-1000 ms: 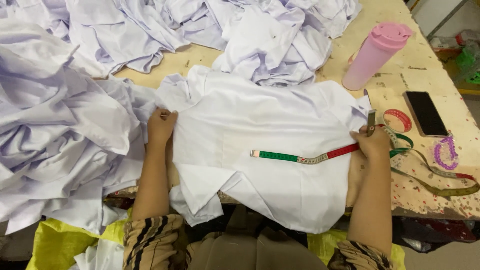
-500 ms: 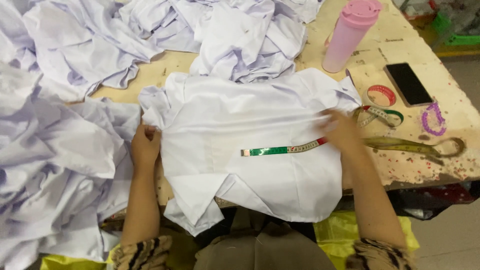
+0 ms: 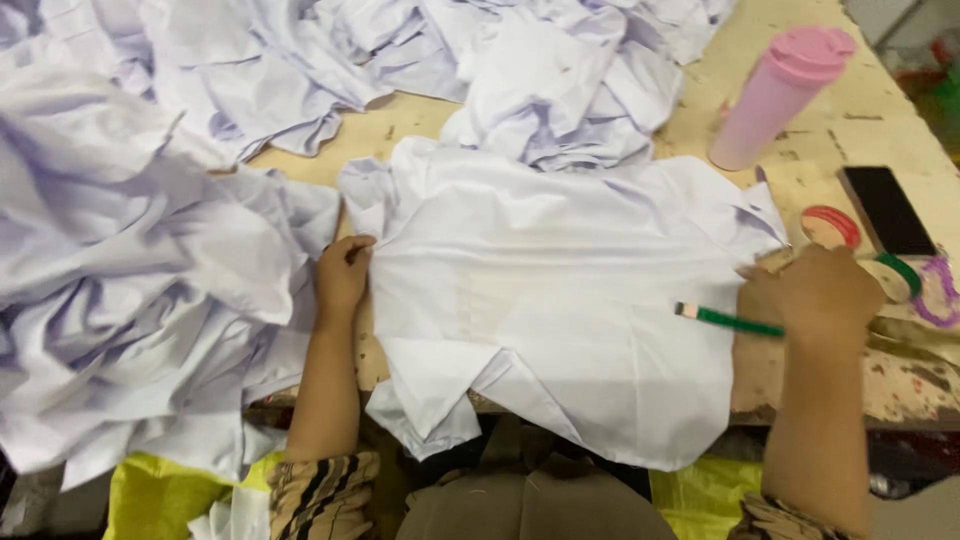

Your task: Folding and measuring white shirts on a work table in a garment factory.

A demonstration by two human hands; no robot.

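Observation:
A white shirt [image 3: 560, 300] lies spread flat on the worn wooden table [image 3: 800, 165] in front of me. My left hand [image 3: 343, 277] has its fingers curled on the shirt's left edge, beside the sleeve. At the shirt's right edge, my right hand [image 3: 822, 297] is closed on a measuring tape [image 3: 725, 320]. Only a short green end of the tape sticks out to the left over the fabric.
Heaps of crumpled white shirts [image 3: 120, 300] fill the left side, and more white shirts [image 3: 560, 90] lie at the back. A pink tumbler [image 3: 780, 95] stands at the back right. Right of my hand lie a black phone [image 3: 885, 210], a red tape roll [image 3: 830, 225] and a purple item [image 3: 938, 290].
The measuring tape that lay stretched across the shirt has been drawn right into my right hand, leaving only its green end showing. My left hand stayed at the shirt's left edge.

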